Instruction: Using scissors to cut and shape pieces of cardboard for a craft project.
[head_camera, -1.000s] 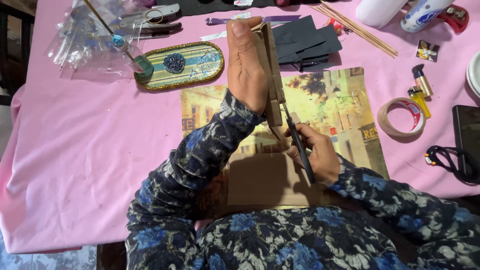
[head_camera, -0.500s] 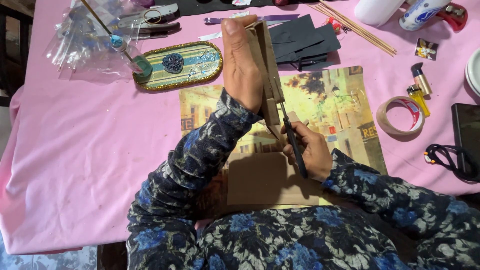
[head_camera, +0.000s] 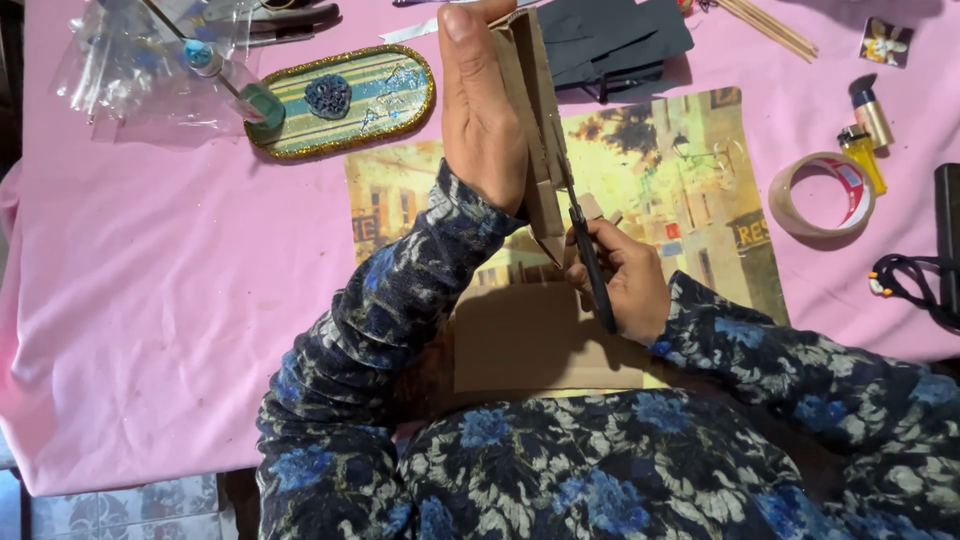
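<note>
even soft daylight, faint shadows right of objects, sharp focus, darker left edge

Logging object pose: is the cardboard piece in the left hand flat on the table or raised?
Raised: the left hand holds the cardboard piece on edge above the picture mat.

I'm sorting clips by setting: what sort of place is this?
Likely a home craft table: a pink cloth covers it, strewn with a tape roll, a glittery oval tray and black paper sheets.
</note>
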